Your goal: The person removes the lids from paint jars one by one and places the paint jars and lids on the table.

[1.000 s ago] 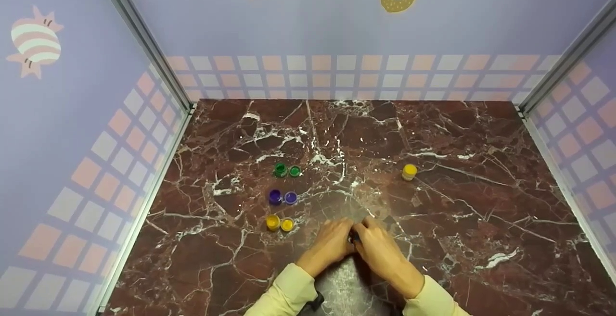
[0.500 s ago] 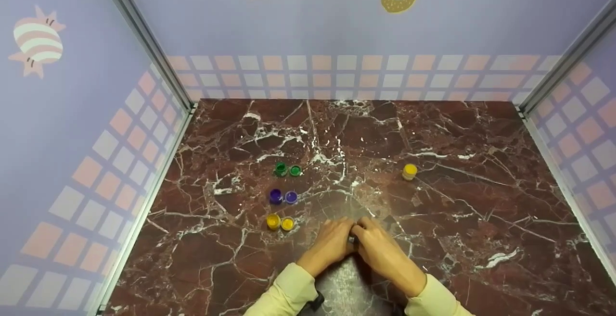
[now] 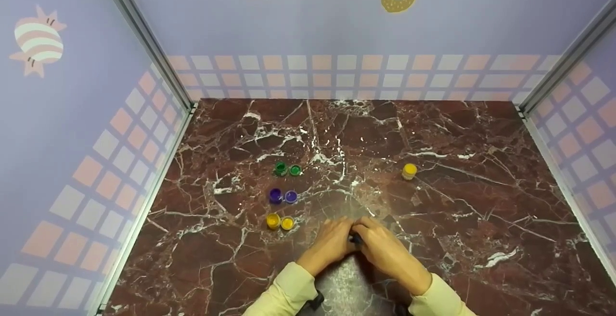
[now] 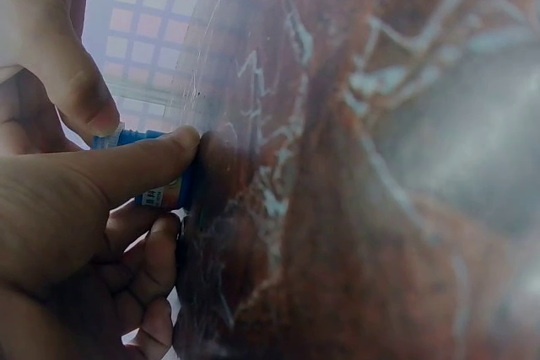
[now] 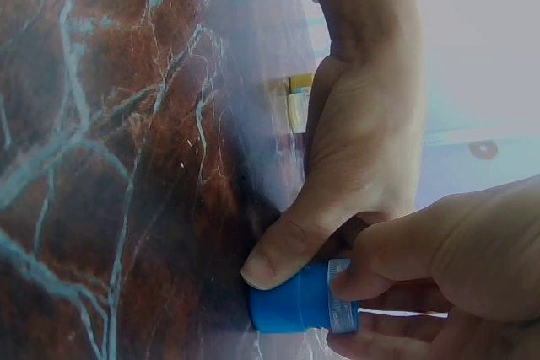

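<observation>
Steadying: my left grip (image 3: 332,239) clasps the blue jar (image 5: 288,308)
Lid (image 5: 342,316): pinched by my right grip (image 3: 384,246)
Handling: likely light, stiff, slick; best held low, around the wall

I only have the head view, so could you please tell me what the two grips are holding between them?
Observer: The right wrist view shows it is a small blue jar.
Operator: Thank you; could you tell me whether it has a cap on?
Observer: Yes, a pale, ridged cap sits on its end.
Operator: And which grip is at the cap, if you can see?
Observer: The right grip pinches the cap.
</observation>
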`<state>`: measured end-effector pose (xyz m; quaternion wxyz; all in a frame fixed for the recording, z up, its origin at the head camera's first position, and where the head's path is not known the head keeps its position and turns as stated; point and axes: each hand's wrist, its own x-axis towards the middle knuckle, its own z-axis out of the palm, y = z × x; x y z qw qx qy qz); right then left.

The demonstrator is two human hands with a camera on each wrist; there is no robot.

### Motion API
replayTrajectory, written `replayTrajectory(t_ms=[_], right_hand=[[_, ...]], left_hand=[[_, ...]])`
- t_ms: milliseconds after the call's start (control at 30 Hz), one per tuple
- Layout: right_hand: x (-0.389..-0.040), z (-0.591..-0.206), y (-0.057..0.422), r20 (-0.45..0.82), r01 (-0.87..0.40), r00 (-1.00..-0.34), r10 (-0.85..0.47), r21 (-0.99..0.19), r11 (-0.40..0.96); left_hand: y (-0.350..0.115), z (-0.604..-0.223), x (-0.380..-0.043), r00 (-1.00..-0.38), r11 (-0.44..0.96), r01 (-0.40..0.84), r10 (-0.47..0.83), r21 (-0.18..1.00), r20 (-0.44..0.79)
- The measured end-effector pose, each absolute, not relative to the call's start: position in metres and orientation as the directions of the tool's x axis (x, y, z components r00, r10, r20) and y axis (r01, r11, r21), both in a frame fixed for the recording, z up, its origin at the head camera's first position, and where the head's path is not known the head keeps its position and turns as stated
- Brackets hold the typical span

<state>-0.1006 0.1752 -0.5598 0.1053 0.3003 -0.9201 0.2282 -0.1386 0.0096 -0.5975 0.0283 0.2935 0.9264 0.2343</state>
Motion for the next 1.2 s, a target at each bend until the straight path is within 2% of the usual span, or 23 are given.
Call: replayTrajectory(t_ms=[333, 600, 1000, 1200], right_hand=[[-0.101, -0.558, 0.184, 0.414, -0.618, -0.781, -0.468, -0.404, 0.674], [-0.100, -0.558, 0.195, 0.393, -0.574, -0.815, -0.426, -0.449, 0.685], [-0.099, -0.558, 0.208, 0.385, -0.530, -0.843, -0.376, -0.470, 0.706], [-0.095, -0.558, 0.212, 0.371, -0.515, -0.853, -0.366, -0.492, 0.702]], left_hand=[[0.011, -0.595, -0.137, -0.829, 0.712, 0.533, 0.548, 0.457, 0.112], [0.015, -0.595, -0.135, -0.838, 0.751, 0.541, 0.520, 0.378, 0.164], [0.015, -0.597, -0.135, -0.828, 0.729, 0.554, 0.531, 0.402, 0.178], [0.017, -0.595, -0.137, -0.845, 0.750, 0.530, 0.509, 0.396, 0.166]])
